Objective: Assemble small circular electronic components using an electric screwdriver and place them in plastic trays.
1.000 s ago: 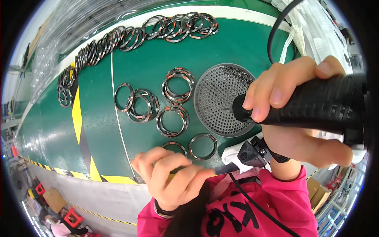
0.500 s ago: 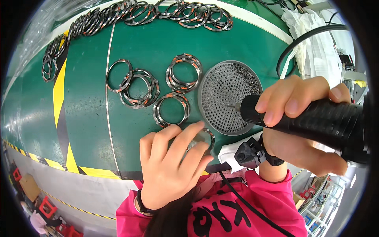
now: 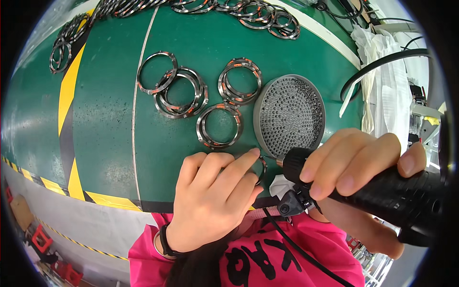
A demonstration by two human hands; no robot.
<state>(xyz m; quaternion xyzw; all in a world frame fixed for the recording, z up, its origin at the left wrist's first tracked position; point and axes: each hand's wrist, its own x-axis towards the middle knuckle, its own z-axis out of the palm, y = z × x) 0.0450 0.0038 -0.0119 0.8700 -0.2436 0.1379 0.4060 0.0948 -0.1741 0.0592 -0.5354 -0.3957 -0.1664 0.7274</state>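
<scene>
My right hand (image 3: 354, 165) is wrapped round a black electric screwdriver (image 3: 399, 193). Its thin bit points left and reaches the edge of a dark metal ring (image 3: 263, 168) by my left fingertips. I cannot tell whether bit and ring touch. My left hand (image 3: 213, 198) lies palm down with bent fingers over this ring, holding it against the green table; most of the ring is hidden beneath. Just beyond stands a round grey dish (image 3: 258, 125) with a grid of small holes, and small dark screws crowd its right side.
Beyond my left hand lie overlapping rings: a pair (image 3: 203, 134), another stack (image 3: 223, 86) and a further group (image 3: 157, 103). A long row of rings (image 3: 191, 7) lines the far edge. A black cable (image 3: 368, 67) arches at the right beside white plastic sheeting (image 3: 382, 86).
The screwdriver bit has moved from over the screw dish toward me, to the ring at my left hand. My left hand keeps its place on the ring. The view has shifted slightly.
</scene>
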